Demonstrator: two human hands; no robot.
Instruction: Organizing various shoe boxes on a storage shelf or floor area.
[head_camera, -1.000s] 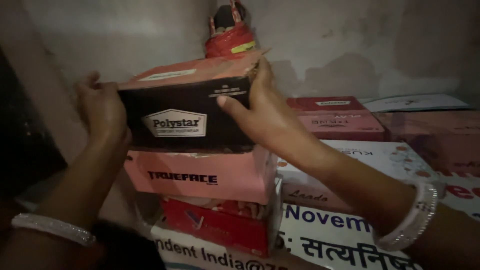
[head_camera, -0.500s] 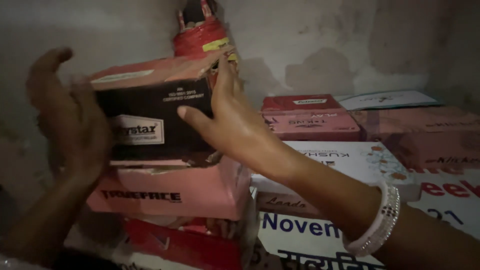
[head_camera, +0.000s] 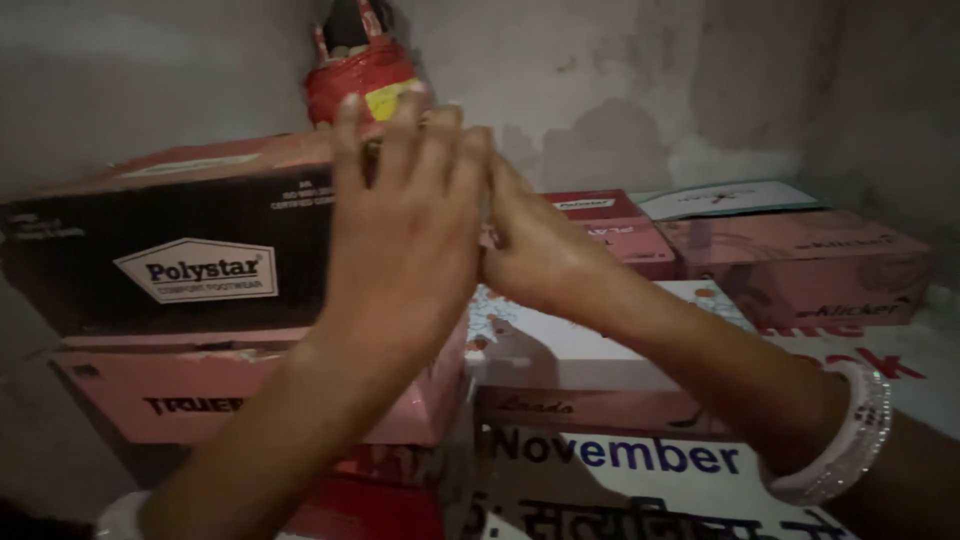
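Single head view, close, facing stacked boxes (head_camera: 180, 250) against wall (head_camera: 620, 70).

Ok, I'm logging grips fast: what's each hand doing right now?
Left hand: open, fingers spread flat against the black-and-red cardboard shoe box, gripping nothing.
Right hand: fingers hidden behind the left hand; cannot be told.

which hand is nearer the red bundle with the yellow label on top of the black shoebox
Left. The left hand has its fingertips just below the red bundle with the yellow label; the right hand sits lower, off to its right.
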